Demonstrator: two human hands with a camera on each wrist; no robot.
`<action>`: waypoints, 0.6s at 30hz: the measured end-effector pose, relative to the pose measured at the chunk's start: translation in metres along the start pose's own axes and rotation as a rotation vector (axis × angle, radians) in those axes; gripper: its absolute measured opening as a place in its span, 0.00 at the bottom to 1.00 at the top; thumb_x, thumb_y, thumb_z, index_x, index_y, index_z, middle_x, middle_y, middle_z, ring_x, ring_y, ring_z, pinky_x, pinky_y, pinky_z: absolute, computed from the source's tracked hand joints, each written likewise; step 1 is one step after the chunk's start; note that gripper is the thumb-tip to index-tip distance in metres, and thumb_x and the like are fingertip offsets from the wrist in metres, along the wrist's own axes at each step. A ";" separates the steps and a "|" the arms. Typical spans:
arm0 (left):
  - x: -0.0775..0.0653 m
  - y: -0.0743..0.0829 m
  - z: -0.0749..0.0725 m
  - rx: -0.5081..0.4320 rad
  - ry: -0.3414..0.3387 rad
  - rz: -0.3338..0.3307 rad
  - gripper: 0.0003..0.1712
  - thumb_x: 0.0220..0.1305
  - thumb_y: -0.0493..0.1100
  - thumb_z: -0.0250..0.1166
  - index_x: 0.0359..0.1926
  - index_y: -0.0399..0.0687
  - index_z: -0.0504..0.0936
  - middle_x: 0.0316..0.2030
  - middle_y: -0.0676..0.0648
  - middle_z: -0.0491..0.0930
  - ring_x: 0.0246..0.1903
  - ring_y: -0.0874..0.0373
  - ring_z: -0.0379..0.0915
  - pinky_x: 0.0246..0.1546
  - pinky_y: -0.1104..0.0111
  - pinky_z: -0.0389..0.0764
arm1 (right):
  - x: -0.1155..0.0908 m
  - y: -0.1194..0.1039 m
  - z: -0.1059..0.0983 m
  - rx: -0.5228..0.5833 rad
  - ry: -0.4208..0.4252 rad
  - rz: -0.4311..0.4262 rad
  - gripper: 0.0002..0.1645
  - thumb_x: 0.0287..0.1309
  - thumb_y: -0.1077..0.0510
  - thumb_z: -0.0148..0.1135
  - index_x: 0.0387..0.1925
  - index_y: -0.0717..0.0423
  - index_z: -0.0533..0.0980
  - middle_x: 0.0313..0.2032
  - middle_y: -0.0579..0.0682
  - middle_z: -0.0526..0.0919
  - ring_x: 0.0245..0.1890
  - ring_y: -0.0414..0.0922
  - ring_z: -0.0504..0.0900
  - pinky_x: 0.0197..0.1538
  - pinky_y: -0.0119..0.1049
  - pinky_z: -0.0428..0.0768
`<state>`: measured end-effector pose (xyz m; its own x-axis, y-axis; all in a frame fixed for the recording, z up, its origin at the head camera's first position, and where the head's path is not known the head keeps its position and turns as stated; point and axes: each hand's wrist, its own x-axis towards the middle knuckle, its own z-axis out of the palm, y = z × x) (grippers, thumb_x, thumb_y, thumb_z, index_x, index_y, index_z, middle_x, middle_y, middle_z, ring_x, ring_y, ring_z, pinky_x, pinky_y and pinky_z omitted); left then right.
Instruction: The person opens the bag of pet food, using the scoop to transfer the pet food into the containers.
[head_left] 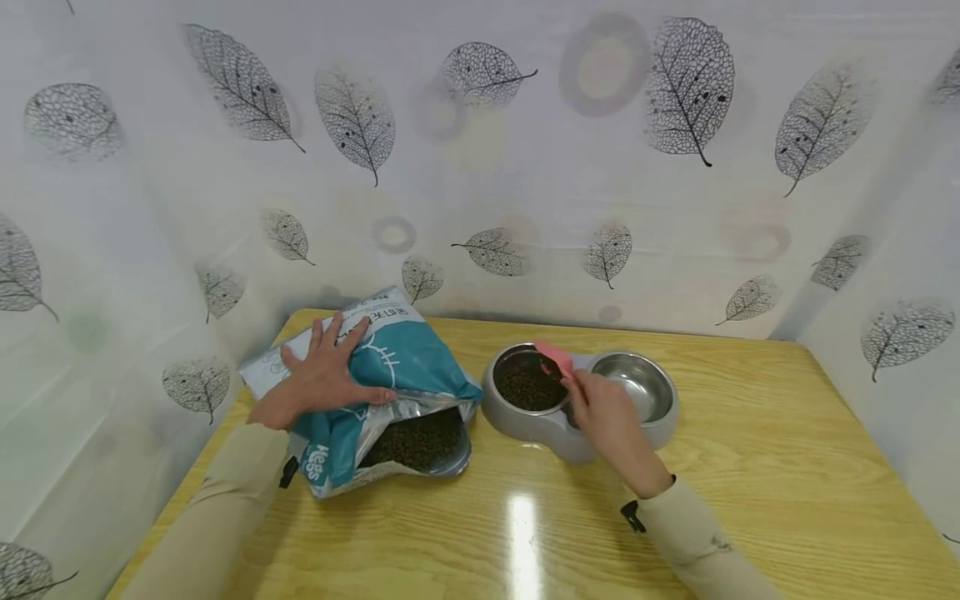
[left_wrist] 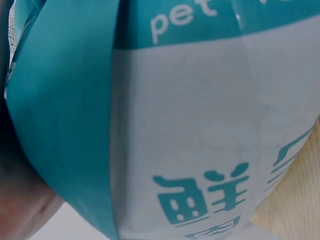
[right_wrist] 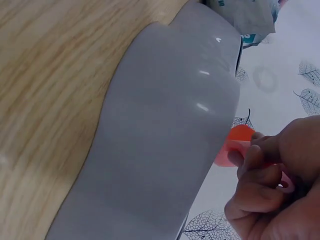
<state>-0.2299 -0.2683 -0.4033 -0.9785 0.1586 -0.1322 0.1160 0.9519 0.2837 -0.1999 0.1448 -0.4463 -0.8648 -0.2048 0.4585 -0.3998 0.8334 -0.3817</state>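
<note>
A teal and white pet food bag (head_left: 408,354) lies on its side, its open mouth toward the front and brown kibble (head_left: 420,440) showing inside. My left hand (head_left: 322,379) rests on top of the bag with fingers spread. In the head view my right hand (head_left: 611,417) grips a pink scoop (head_left: 553,357) by its handle, tilted over the left bowl of a grey double feeder (head_left: 525,425). Kibble (head_left: 528,387) lies in that bowl; the right bowl (head_left: 637,383) shows bare metal. In the right wrist view, curled fingers (right_wrist: 260,185) hold the scoop beside the feeder's wall.
Everything stands on a wood-grain table (head_left: 765,467), with its back edge just behind the bag and feeder. A pale leaf-printed curtain (head_left: 495,167) surrounds the table at the back and sides. Tabletop extends in front and to the right of the feeder.
</note>
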 end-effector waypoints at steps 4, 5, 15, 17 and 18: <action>0.000 0.001 -0.001 0.001 -0.001 0.000 0.75 0.48 0.81 0.68 0.84 0.55 0.40 0.81 0.31 0.31 0.78 0.24 0.21 0.58 0.15 0.29 | -0.002 0.001 0.002 -0.085 0.076 -0.028 0.12 0.66 0.62 0.66 0.26 0.60 0.76 0.17 0.52 0.72 0.17 0.50 0.72 0.20 0.43 0.69; 0.000 0.001 -0.001 0.001 -0.001 0.000 0.75 0.48 0.81 0.68 0.84 0.55 0.40 0.81 0.31 0.31 0.78 0.24 0.21 0.58 0.15 0.29 | -0.003 0.001 0.003 -0.095 0.088 -0.029 0.11 0.65 0.62 0.67 0.27 0.61 0.76 0.17 0.53 0.71 0.16 0.50 0.72 0.19 0.42 0.69; -0.001 0.002 0.000 0.001 0.003 -0.001 0.75 0.47 0.81 0.68 0.84 0.55 0.41 0.81 0.31 0.31 0.78 0.24 0.21 0.58 0.15 0.29 | -0.004 -0.001 -0.008 0.195 -0.060 0.120 0.10 0.71 0.57 0.62 0.38 0.60 0.82 0.19 0.47 0.74 0.20 0.40 0.68 0.25 0.34 0.66; -0.001 0.001 0.000 0.000 0.003 0.000 0.75 0.48 0.81 0.68 0.84 0.55 0.41 0.81 0.31 0.31 0.78 0.24 0.22 0.58 0.15 0.29 | -0.004 -0.002 -0.013 0.341 -0.163 0.199 0.14 0.74 0.53 0.58 0.43 0.61 0.83 0.20 0.45 0.73 0.21 0.38 0.67 0.26 0.32 0.66; -0.001 0.001 0.000 0.000 0.002 0.000 0.75 0.47 0.81 0.68 0.84 0.55 0.41 0.81 0.31 0.31 0.78 0.24 0.22 0.58 0.15 0.29 | -0.005 -0.003 -0.015 0.423 -0.220 0.233 0.17 0.76 0.52 0.56 0.45 0.61 0.82 0.21 0.45 0.73 0.21 0.37 0.67 0.25 0.31 0.66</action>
<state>-0.2291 -0.2671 -0.4032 -0.9789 0.1581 -0.1298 0.1161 0.9519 0.2836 -0.1898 0.1507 -0.4357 -0.9706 -0.1795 0.1606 -0.2373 0.5989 -0.7649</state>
